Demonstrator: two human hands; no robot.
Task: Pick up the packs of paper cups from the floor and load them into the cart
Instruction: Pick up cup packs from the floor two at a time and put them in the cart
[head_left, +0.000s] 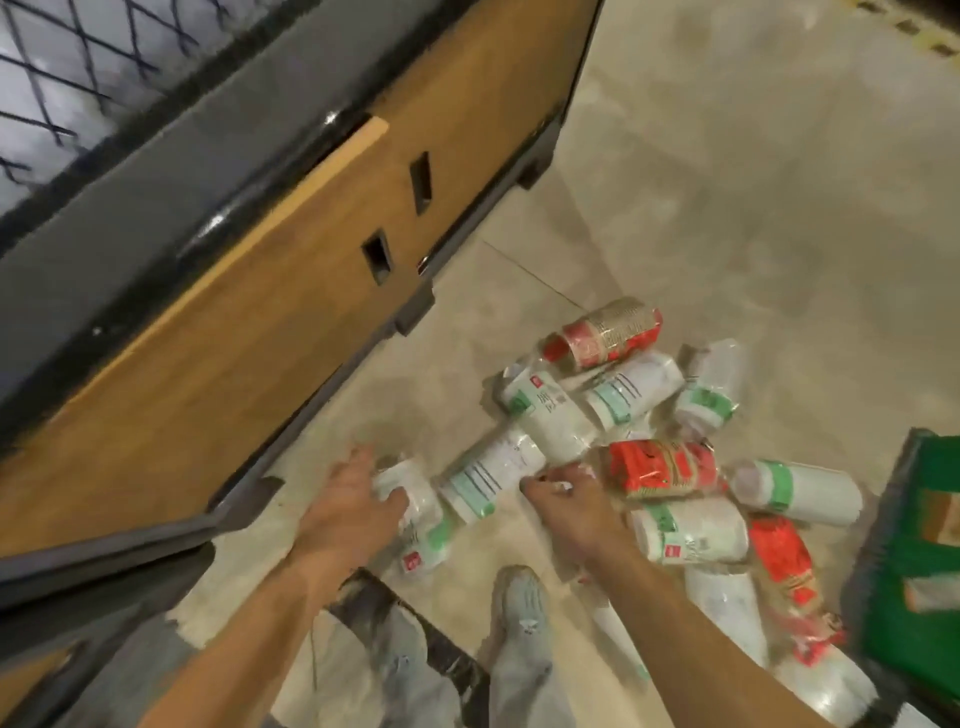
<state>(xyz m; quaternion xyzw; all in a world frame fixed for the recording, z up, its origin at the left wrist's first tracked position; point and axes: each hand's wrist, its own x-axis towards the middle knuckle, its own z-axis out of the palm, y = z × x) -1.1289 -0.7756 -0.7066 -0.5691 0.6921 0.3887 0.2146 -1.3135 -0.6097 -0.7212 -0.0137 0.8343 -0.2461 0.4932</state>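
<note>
Gripping white pack (415, 514) in left hand (348, 499) | right hand (571, 512) curled at pile (660, 467), hold unclear | green crate (914, 561) beside pile

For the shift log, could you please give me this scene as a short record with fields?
left hand: grips a white pack by the cart
right hand: on the next white pack, grip unclear
pile: white and red packs on the floor
cart: left, wood side
crate: green, far right
</note>
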